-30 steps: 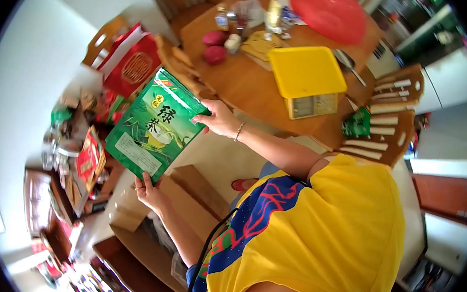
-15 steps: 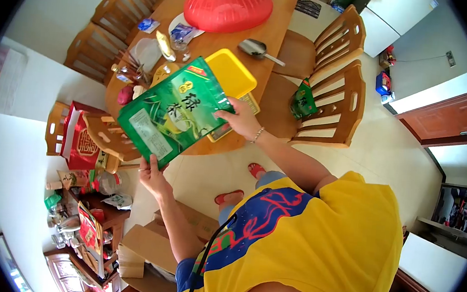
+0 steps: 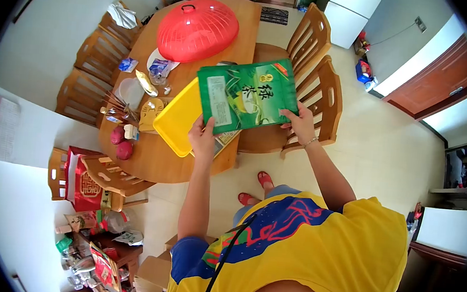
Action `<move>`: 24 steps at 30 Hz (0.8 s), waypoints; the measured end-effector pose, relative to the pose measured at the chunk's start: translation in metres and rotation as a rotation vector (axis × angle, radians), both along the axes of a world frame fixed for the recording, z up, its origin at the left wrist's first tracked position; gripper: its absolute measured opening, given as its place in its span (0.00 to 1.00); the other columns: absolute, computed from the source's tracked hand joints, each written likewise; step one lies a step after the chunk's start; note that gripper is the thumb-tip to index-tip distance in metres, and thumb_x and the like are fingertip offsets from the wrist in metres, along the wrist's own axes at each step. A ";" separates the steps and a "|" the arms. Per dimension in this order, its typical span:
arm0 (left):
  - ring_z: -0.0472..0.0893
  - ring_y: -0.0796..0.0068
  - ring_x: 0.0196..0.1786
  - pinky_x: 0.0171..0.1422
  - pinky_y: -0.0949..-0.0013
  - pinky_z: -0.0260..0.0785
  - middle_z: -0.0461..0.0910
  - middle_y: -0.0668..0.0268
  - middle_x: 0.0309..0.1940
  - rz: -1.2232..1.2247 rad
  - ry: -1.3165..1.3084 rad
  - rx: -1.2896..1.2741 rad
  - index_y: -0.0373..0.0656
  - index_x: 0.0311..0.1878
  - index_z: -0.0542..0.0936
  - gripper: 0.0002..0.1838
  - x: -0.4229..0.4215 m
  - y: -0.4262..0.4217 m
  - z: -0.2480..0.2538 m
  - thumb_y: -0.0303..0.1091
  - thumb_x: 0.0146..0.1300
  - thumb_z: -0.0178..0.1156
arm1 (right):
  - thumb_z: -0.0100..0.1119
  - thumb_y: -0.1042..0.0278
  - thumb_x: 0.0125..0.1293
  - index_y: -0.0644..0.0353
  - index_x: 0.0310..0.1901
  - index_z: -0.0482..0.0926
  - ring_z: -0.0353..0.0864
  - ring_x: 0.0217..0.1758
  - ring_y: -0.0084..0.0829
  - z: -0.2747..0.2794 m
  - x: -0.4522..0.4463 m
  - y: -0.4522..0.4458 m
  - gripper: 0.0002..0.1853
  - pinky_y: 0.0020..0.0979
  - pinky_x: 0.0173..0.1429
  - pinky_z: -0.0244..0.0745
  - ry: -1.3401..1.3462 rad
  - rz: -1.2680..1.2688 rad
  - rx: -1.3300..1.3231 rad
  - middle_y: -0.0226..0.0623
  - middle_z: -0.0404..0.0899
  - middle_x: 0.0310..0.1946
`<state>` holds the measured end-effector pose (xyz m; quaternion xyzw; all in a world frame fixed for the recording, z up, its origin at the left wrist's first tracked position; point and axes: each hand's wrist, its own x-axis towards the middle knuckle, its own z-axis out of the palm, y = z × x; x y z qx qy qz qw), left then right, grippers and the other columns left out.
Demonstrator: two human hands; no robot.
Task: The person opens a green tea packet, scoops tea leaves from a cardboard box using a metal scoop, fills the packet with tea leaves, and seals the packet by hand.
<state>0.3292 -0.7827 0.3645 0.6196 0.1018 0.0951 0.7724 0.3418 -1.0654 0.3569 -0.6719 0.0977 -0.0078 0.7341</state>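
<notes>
A large green bag [image 3: 248, 95] with Chinese characters and a pale label is held flat between my hands. My left hand [image 3: 202, 138] grips its lower left corner, thumb on the front. At the lower right corner my right hand [image 3: 301, 124] pinches the edge, with a bracelet on that wrist. Behind the bag's left side, a yellow tray [image 3: 176, 120] rests on the wooden table [image 3: 155, 164], partly covered by the bag.
A red mesh food cover [image 3: 198, 31] stands on the table. Wooden chairs [image 3: 324, 106] flank it. Dark red round items [image 3: 124, 150] lie near its left edge. A red gift bag [image 3: 85, 181] sits on another chair, and cardboard boxes [image 3: 153, 271] are on the floor.
The view has swung right. The green bag, still in both hands, has turned closer to level and now overlaps the tray and a chair; the other green bag on the chair is no longer visible.
</notes>
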 end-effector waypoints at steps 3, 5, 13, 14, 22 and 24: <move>0.82 0.80 0.35 0.33 0.75 0.79 0.83 0.64 0.40 -0.100 0.032 0.072 0.33 0.57 0.78 0.14 0.032 -0.022 -0.002 0.28 0.72 0.56 | 0.63 0.77 0.65 0.61 0.56 0.77 0.83 0.40 0.21 -0.004 0.016 -0.027 0.18 0.24 0.31 0.83 -0.020 -0.052 -0.011 0.31 0.84 0.42; 0.83 0.79 0.36 0.35 0.76 0.80 0.83 0.63 0.40 -0.195 0.086 0.004 0.31 0.55 0.78 0.13 0.056 -0.034 -0.003 0.27 0.72 0.56 | 0.63 0.77 0.64 0.61 0.56 0.77 0.83 0.40 0.21 0.000 0.033 -0.043 0.18 0.24 0.31 0.82 -0.034 -0.043 -0.021 0.31 0.84 0.42; 0.84 0.74 0.37 0.35 0.72 0.84 0.83 0.60 0.41 -0.249 0.120 0.063 0.30 0.54 0.78 0.13 0.179 -0.060 -0.015 0.24 0.70 0.55 | 0.61 0.78 0.65 0.60 0.55 0.77 0.84 0.39 0.24 -0.009 0.157 -0.079 0.17 0.26 0.30 0.82 0.012 -0.026 -0.051 0.32 0.84 0.40; 0.84 0.74 0.37 0.35 0.72 0.84 0.83 0.60 0.41 -0.231 0.117 0.070 0.30 0.54 0.78 0.13 0.196 -0.064 -0.017 0.24 0.70 0.55 | 0.61 0.77 0.65 0.60 0.55 0.77 0.84 0.39 0.24 -0.012 0.176 -0.083 0.16 0.25 0.30 0.81 -0.003 -0.011 -0.060 0.32 0.84 0.41; 0.83 0.73 0.34 0.31 0.68 0.82 0.83 0.61 0.38 -0.060 0.243 0.291 0.34 0.46 0.84 0.09 0.344 -0.080 -0.084 0.25 0.65 0.61 | 0.64 0.76 0.64 0.61 0.53 0.77 0.83 0.38 0.23 -0.063 0.332 -0.097 0.16 0.26 0.32 0.84 -0.002 -0.006 -0.098 0.32 0.83 0.42; 0.84 0.73 0.34 0.30 0.68 0.82 0.84 0.60 0.37 -0.025 0.279 0.309 0.34 0.46 0.84 0.10 0.354 -0.089 -0.075 0.24 0.63 0.62 | 0.64 0.77 0.64 0.61 0.53 0.77 0.83 0.37 0.24 -0.085 0.354 -0.095 0.16 0.26 0.31 0.84 -0.020 -0.032 -0.047 0.33 0.83 0.42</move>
